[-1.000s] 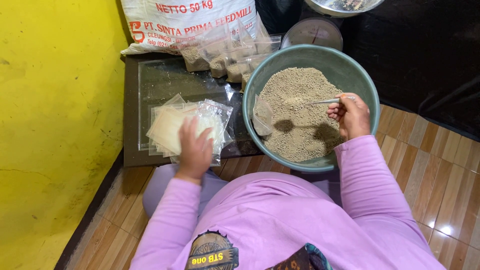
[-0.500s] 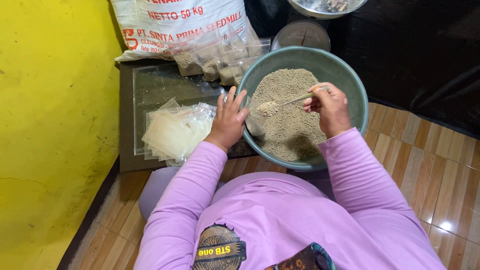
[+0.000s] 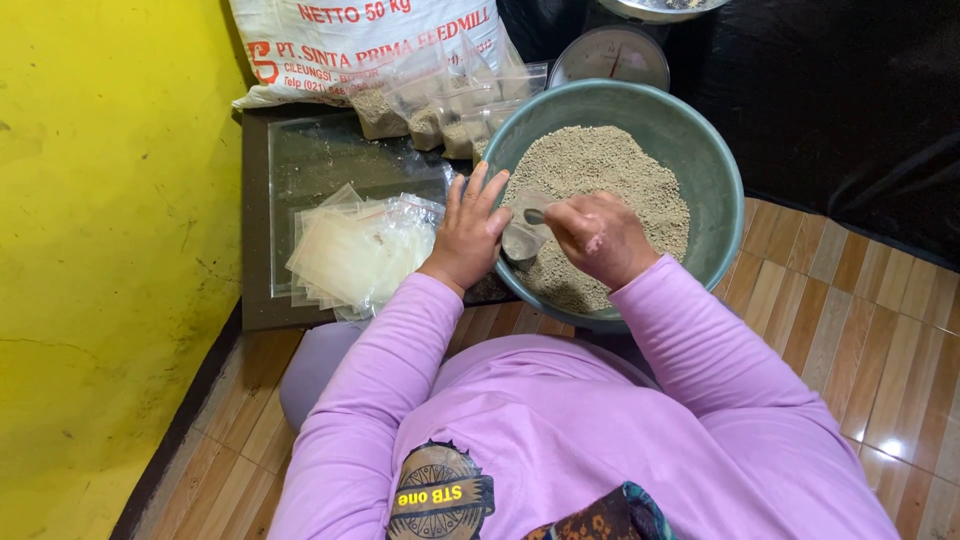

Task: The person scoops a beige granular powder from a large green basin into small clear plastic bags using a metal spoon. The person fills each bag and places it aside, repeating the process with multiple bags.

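**Hands at the bowl of grain, small bag between them**

Head view, looking straight down: the left hand (image 3: 470, 232) sits at the near-left rim of the big green bowl (image 3: 700, 160), fingers spread fairly wide, touching a small clear plastic bag (image 3: 522, 240) held over the feed. The right hand (image 3: 598, 238) is curled tight around a spoon (image 3: 534, 214), its tip right at the bag's mouth. The bowl is piled with greyish-brown grainy feed (image 3: 600, 165).

Left of the bowl, a loose stack of empty clear bags (image 3: 355, 255) lies on the dark counter (image 3: 258, 215). Behind that, a few filled little bags (image 3: 440, 115) lean on a big white sack (image 3: 340, 45). A round scale (image 3: 610, 55) sits just past the bowl. Yellow wall (image 3: 100, 250) on the left, wood-pattern floor (image 3: 850, 310) below.
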